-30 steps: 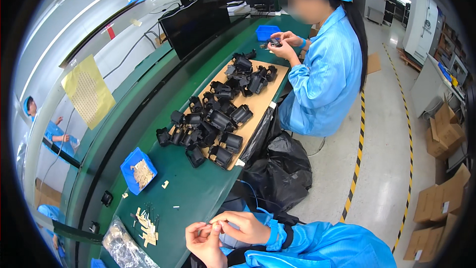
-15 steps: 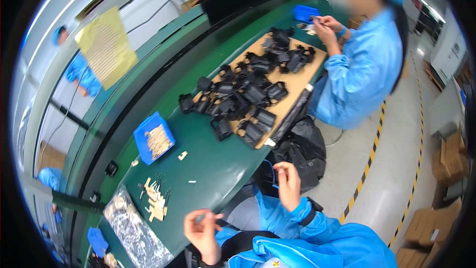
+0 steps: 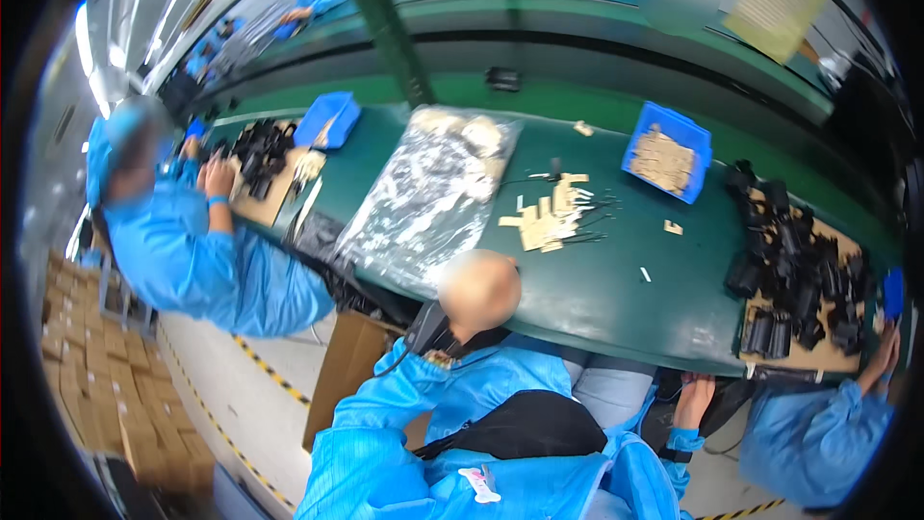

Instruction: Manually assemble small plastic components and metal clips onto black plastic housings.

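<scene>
My left hand (image 3: 478, 294) is a blur at the table's front edge, by the lower corner of a clear plastic bag (image 3: 414, 197); its fingers cannot be made out. Down beside my lap, just under the table edge, is my right hand (image 3: 695, 397), its fingers partly hidden. Beyond the left hand lies a loose pile of cream-coloured flat pieces (image 3: 551, 221) with thin dark wires or pins among them. A blue bin (image 3: 705, 152) farther back holds more small tan pieces.
Black plastic housings (image 3: 789, 260) crowd a tan board (image 3: 828, 358) at the right. A co-worker (image 3: 192, 231) sits at the left with black parts and a blue bin (image 3: 342, 120); another person's sleeve (image 3: 799, 443) shows at the right. An open carton (image 3: 346, 376) stands beside me.
The view has swung left, bringing the left co-worker in. My right hand has dropped from in front of me to beside my lap; my left hand is now near the plastic bag.
</scene>
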`<state>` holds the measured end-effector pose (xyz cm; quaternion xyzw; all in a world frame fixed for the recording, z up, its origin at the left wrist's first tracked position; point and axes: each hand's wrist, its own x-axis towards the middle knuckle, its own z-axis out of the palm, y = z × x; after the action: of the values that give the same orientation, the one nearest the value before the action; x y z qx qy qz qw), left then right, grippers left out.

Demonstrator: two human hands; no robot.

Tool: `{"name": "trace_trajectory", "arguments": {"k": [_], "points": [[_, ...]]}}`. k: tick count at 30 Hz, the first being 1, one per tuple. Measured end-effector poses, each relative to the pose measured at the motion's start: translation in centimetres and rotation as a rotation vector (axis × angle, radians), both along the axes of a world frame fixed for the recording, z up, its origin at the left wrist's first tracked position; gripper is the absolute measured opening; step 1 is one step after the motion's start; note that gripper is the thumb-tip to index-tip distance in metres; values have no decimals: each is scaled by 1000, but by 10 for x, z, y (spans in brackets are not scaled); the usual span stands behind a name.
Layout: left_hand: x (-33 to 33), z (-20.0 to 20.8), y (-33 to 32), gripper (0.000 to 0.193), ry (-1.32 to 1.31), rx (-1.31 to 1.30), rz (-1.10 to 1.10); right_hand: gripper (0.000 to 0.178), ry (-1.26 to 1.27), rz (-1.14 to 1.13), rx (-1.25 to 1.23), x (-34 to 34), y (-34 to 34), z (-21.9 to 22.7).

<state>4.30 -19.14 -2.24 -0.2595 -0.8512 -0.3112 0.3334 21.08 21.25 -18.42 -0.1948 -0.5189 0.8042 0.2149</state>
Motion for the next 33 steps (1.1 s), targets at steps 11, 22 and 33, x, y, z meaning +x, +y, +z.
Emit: {"name": "trace_trajectory", "arguments": {"k": [11, 22, 33], "points": [[-7, -3, 0, 16, 106, 71, -20, 30, -331, 362, 269, 64, 7, -14], [8, -5, -3, 10, -178, 131, 95, 28, -43, 976, 363, -38, -163, 133], [1, -6, 8, 8, -141, 139, 160, 29, -31, 1207, -227, -93, -217, 215]]}}
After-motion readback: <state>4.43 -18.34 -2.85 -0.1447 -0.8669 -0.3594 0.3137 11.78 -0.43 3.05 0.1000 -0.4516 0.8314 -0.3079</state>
